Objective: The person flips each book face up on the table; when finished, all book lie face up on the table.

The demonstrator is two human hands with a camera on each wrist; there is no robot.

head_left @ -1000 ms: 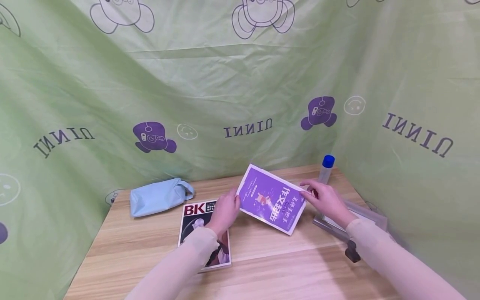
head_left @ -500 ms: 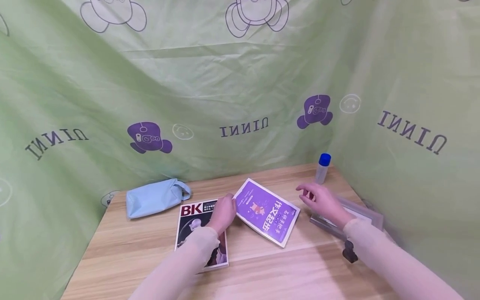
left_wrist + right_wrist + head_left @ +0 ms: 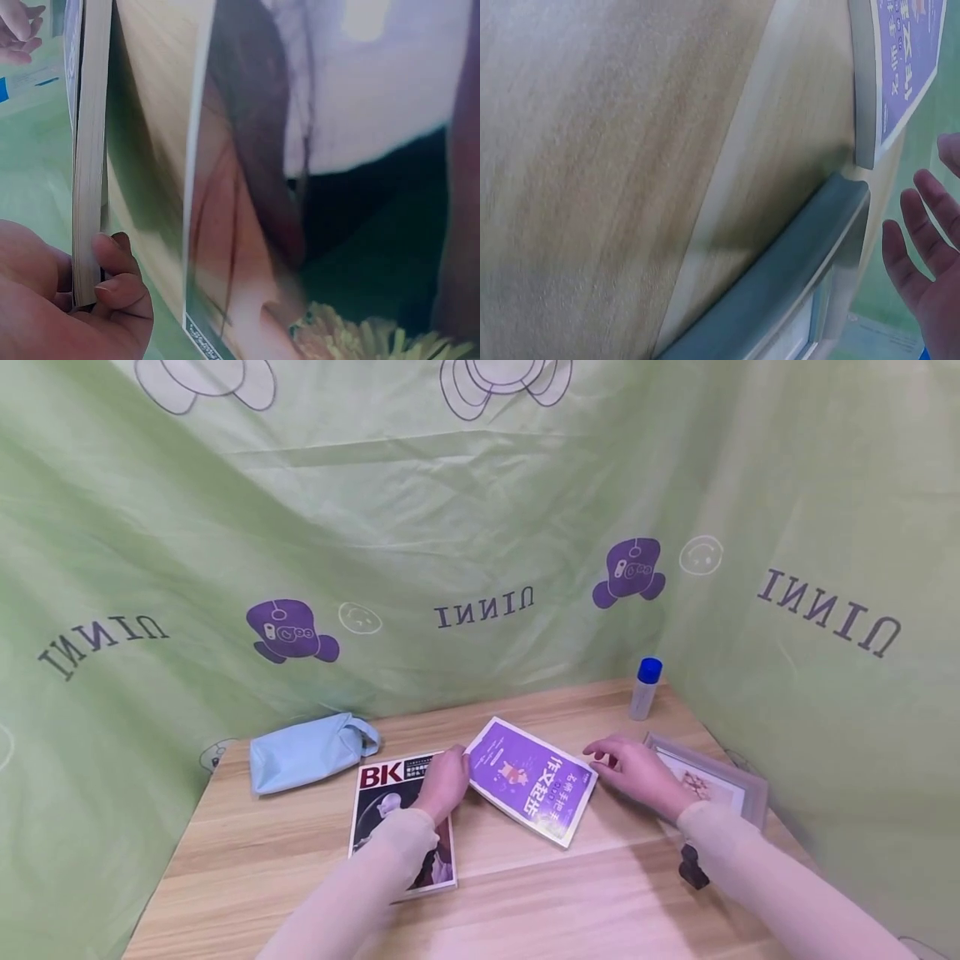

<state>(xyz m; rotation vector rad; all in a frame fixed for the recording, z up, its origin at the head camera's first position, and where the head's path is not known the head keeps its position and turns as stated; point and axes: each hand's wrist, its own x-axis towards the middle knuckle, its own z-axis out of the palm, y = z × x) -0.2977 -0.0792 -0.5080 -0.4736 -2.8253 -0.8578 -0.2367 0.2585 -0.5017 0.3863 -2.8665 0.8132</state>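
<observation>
A purple book (image 3: 534, 779) lies slanted at mid-table, its left end lifted a little. My left hand (image 3: 452, 774) grips that left edge; in the left wrist view the fingers (image 3: 114, 271) curl round the book's page edge (image 3: 88, 150). The same hand lies over the top of a BK magazine (image 3: 390, 827), whose cover (image 3: 315, 187) fills the left wrist view. My right hand (image 3: 626, 764) hovers just right of the book with relaxed fingers (image 3: 919, 259), holding nothing. It sits above a grey picture frame (image 3: 723, 781).
A light blue pouch (image 3: 307, 758) lies at the back left. A small bottle with a blue cap (image 3: 645, 687) stands at the back right corner. A black clip (image 3: 693, 868) sits by the frame's near end. Green printed cloth walls the wooden table (image 3: 570, 902).
The purple book has come down from a raised tilt to nearly flat. My right hand let go of its right edge and drew back over the frame. The left hand kept its grip.
</observation>
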